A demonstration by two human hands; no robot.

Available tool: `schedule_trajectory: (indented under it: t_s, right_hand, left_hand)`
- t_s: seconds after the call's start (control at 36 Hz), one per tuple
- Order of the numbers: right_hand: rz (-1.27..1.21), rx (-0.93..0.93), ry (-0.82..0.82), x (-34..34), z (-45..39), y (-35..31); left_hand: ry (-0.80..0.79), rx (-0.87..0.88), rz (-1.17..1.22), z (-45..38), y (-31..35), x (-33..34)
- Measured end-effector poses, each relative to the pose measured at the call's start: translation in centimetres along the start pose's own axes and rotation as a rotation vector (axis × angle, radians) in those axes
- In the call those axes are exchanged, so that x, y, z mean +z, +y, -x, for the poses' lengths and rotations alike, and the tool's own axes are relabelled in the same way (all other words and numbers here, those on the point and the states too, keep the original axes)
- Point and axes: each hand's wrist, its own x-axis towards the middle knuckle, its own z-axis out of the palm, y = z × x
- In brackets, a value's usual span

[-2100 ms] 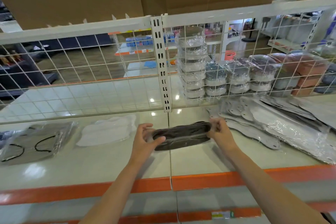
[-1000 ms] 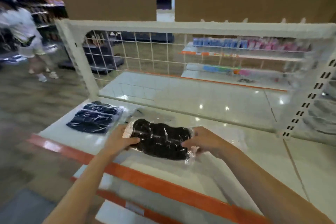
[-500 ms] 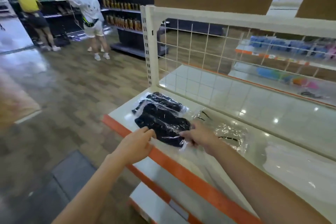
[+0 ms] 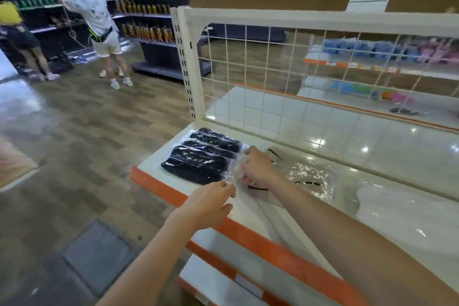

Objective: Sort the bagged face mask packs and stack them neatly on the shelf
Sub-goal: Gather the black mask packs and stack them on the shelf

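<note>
A stack of bagged black mask packs [image 4: 198, 160] lies at the left end of the white shelf [image 4: 397, 156]. My right hand [image 4: 257, 169] rests at the stack's right edge, fingers on the clear plastic of the top pack. My left hand [image 4: 211, 202] hovers by the stack's near right corner, fingers loosely curled, holding nothing that I can see. To the right of my right hand lie a clear bag of grey masks with black ear loops [image 4: 305, 176] and a bag of white masks [image 4: 397, 208].
A wire grid panel [image 4: 273, 62] backs the shelf, with a white upright post [image 4: 186, 62] at its left end. An orange strip [image 4: 260, 246] edges the shelf front. Two people [image 4: 99, 22] stand at dark shelving across the wooden floor, far left.
The black pack I carried from the shelf's middle now lies on the black stack at the left end. My left hand has come off it; my right hand stays at its right edge.
</note>
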Motion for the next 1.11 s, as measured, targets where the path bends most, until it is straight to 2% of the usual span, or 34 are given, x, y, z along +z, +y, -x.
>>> schedule_trajectory:
  t_s: [0.08,0.17,0.25,0.36,0.69,0.94,1.11]
  right_hand:
    - [0.267,-0.11,0.076,-2.8,2.2,2.2]
    - [0.471,-0.129,0.091,-5.2,4.8,5.3]
    - [0.674,-0.054,0.127,-8.2,7.8,8.6]
    - [0.788,0.1,0.173,-11.9,12.3,13.6]
    - [0.74,0.512,0.265,-21.6,29.1,28.6]
    - [0.644,0.623,0.383,-28.9,38.7,40.5]
    - [0.611,0.655,0.467,-33.2,43.5,47.8]
  left_hand:
    - [-0.001,0.121,-0.005,-2.2,2.7,0.3]
    - [0.013,0.264,-0.062,-4.8,6.1,0.9]
    - [0.007,0.388,-0.154,-7.1,10.4,1.0]
    - [-0.027,0.553,-0.155,-9.4,16.6,1.5]
    - [-0.077,0.823,-0.1,-10.4,36.0,5.8]
    - [-0.124,0.832,-0.1,-9.5,51.3,9.0]
    - [-0.141,0.796,-0.069,-9.4,58.6,10.9]
